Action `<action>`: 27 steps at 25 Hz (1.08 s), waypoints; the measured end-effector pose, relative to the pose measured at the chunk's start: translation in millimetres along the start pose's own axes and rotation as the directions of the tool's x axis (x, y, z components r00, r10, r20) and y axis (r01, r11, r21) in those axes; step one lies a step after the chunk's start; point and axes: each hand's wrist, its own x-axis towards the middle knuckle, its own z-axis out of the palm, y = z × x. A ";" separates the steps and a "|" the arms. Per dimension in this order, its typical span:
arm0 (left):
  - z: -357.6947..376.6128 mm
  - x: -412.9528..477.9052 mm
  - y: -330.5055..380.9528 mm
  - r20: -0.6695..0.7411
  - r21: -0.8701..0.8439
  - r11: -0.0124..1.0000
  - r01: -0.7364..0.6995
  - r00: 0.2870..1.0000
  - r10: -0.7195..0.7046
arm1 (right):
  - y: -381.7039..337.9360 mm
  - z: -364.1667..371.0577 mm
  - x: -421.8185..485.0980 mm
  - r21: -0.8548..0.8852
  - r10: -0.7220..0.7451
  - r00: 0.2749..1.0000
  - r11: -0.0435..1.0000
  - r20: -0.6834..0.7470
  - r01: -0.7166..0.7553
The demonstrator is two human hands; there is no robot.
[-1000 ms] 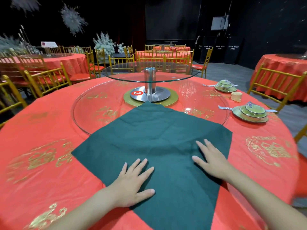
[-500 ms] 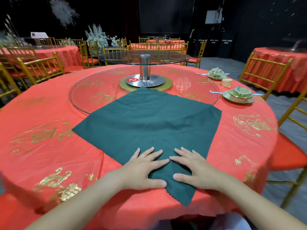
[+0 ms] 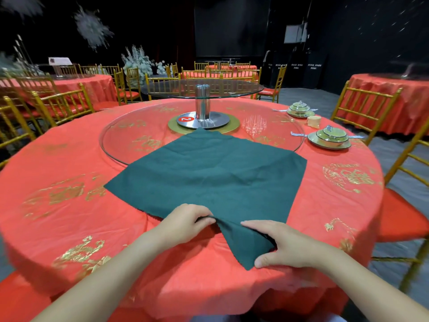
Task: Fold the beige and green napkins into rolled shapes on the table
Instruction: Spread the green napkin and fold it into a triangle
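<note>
The green napkin (image 3: 209, 173) is pinched by the left hand (image 3: 185, 223) and, seemingly, the right hand (image 3: 285, 246); cloth beyond these 2 grips may be skewed by uneven pulling.

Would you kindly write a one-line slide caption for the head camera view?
Left hand and right hand grip the near corner of the green napkin spread on the red-clothed table.

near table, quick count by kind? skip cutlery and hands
green napkin: 1
lidded green bowl sets: 2
glass turntable tiers: 2
small beige item, kind unclear: 1
Total: 6
</note>
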 end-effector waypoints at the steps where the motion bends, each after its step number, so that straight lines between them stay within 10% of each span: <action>1: -1.6 2.8 3.1 -0.023 -0.024 1.000 0.020 1.000 -0.020 | 0.3 -1.2 0.1 -0.010 0.006 0.999 1.000 -0.033 -0.006; 5: -4.5 6.2 10.5 -0.006 -0.099 0.987 0.123 0.992 -0.125 | 12.5 -8.1 -2.5 -0.172 -0.056 0.929 0.985 -0.366 -0.008; 7: -3.2 4.4 22.4 0.049 -0.180 0.974 0.138 0.990 -0.131 | 16.5 -17.8 -5.4 0.012 0.029 0.893 1.000 -0.448 -0.027; 13: -5.2 0.5 64.0 0.181 -0.476 0.867 0.145 0.981 -0.065 | 20.4 -59.6 -25.6 0.433 0.167 0.917 0.901 -0.362 0.007; 17: -13.5 7.3 65.5 0.104 -0.441 0.883 0.160 0.986 -0.127 | 33.1 -84.0 -17.2 0.358 0.189 0.896 0.933 -0.402 -0.037; 23: -25.9 -1.3 12.4 0.404 -0.492 0.737 0.463 0.872 -0.278 | 30.7 -108.5 51.9 0.235 0.163 0.810 0.971 -0.564 -0.032; 27: -33.8 -10.8 -23.5 0.185 -0.576 0.655 0.490 0.858 -0.479 | 35.7 -111.2 114.6 0.252 0.170 0.781 0.968 -0.600 -0.017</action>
